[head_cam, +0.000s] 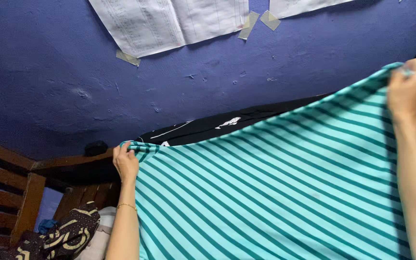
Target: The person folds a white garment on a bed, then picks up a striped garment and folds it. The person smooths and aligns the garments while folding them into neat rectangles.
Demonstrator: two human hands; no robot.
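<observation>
White taped paper sheets (169, 21) on blue wall (49, 72)

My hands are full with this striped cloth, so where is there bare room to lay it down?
Little shows. The striped cloth, spread between left hand and right hand, hides what lies below. Behind it lies a black garment; lower left, patterned fabric crowds the wooden frame.

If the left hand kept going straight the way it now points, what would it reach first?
Probably the black cloth just beyond the left hand, then the blue wall; depth is unclear.
</observation>
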